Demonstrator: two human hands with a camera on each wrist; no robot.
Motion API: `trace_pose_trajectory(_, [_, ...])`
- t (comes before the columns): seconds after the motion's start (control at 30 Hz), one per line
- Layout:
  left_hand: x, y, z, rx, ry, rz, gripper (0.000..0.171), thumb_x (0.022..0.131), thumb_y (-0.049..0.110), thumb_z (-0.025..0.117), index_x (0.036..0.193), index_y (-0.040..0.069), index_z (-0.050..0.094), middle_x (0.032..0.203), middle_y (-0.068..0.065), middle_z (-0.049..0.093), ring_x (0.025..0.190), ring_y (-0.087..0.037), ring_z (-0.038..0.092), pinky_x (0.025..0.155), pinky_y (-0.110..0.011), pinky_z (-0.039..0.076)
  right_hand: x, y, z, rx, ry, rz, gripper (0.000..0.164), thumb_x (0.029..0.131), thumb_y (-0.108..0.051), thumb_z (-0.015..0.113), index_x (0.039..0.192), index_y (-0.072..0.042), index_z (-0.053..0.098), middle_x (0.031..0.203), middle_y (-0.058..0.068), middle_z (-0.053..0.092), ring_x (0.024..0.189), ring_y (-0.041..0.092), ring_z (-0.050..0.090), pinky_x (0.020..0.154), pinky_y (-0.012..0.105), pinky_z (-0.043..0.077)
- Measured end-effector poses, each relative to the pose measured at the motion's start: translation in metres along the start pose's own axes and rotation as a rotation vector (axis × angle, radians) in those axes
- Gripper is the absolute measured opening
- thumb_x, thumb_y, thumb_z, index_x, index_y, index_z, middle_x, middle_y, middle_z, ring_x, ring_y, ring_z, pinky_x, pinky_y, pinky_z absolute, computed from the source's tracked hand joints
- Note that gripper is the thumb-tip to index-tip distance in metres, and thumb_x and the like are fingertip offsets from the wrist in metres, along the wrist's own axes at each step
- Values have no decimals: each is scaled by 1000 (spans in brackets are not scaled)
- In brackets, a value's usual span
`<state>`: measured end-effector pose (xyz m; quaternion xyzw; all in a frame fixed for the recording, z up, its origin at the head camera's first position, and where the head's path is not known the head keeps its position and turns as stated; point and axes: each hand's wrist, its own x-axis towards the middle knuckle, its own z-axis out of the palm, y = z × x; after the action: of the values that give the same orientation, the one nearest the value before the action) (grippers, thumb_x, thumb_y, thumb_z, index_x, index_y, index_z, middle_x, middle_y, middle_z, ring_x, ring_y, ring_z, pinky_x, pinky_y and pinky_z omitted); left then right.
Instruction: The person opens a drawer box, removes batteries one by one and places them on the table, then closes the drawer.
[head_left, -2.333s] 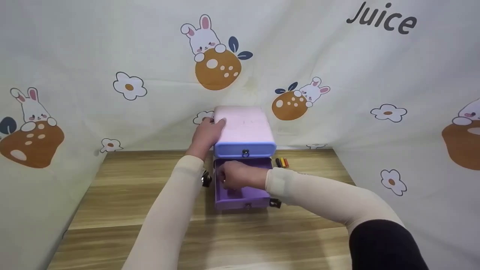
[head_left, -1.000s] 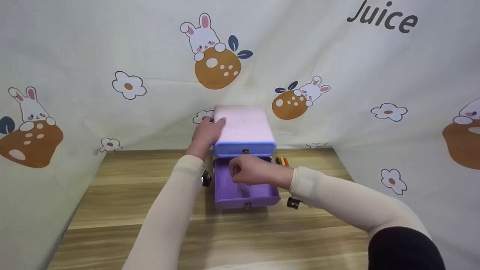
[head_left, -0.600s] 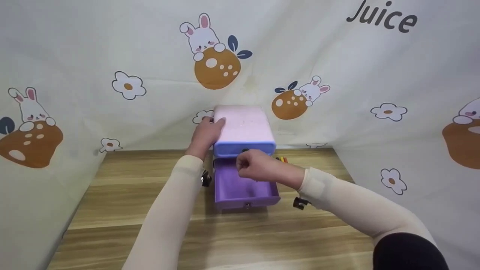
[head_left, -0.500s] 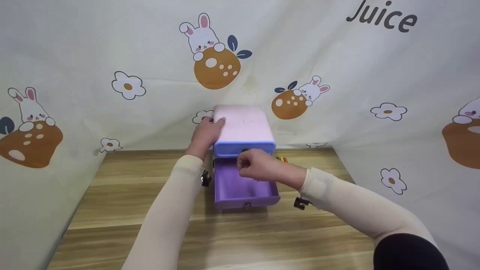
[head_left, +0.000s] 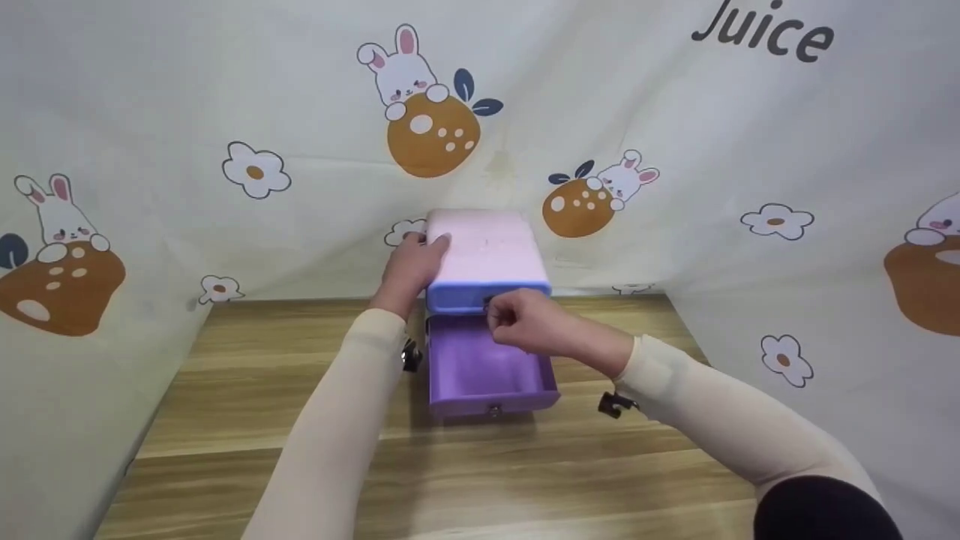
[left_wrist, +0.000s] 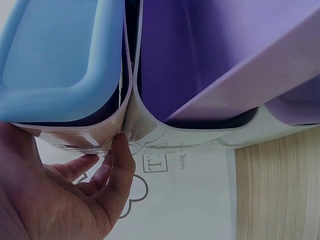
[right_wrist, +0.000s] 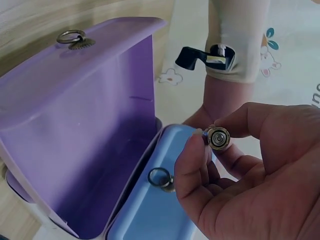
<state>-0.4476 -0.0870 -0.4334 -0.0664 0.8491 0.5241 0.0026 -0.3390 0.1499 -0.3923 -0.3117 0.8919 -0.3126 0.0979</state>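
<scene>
A small drawer cabinet (head_left: 487,244) with a pink top stands against the back cloth. Its blue upper drawer (head_left: 454,298) is closed, and its purple drawer (head_left: 480,367) is pulled out with nothing seen inside. My left hand (head_left: 409,266) grips the cabinet's left edge, thumb on the top; in the left wrist view its fingers (left_wrist: 117,170) touch the side wall. Above the purple drawer, before the blue front, is my right hand (head_left: 532,322). Thumb and fingertips pinch a small battery (right_wrist: 219,138), seen end-on with a gold-toned rim; the head view hides it.
The blue drawer has a ring pull (right_wrist: 159,177), and another ring pull (right_wrist: 71,37) is on the purple one. A further purple front (left_wrist: 300,105) sits below. Wood-grain tabletop (head_left: 300,420) spreads around the cabinet. Printed cloth (head_left: 322,195) rises behind and at both sides.
My right hand has risen out of the purple drawer and shifted right. It now covers the spot where several small black, yellow and red pieces lay. The left hand stays put.
</scene>
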Motion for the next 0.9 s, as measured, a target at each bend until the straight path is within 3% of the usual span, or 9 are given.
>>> trace_pose_trajectory(0.33, [0, 1, 0, 10, 2, -4, 82, 109, 64, 53, 165, 5, 45, 166, -20, 50, 153, -40, 47, 125, -56, 38, -5, 7, -14, 18, 56, 21, 16, 90, 3, 64, 88, -11, 71, 79, -5, 62, 74, 11, 55, 69, 29, 47])
trace_pose_trajectory(0.6, [0, 0, -1, 30, 16, 32, 81, 109, 63, 53, 162, 3, 47, 164, -22, 52, 150, -41, 49, 123, -55, 40, -12, 12, -24, 110, 87, 93, 13, 93, 0, 63, 90, -9, 72, 77, -2, 61, 64, 13, 57, 53, 26, 48])
trace_pose_trajectory(0.9, [1, 0, 0, 44, 25, 34, 81, 109, 63, 53, 162, 3, 48, 163, -22, 53, 150, -41, 49, 122, -55, 40, -18, 22, -33, 172, 139, 105, 10, 96, -2, 63, 93, -6, 72, 76, -1, 62, 61, 13, 55, 54, 25, 47])
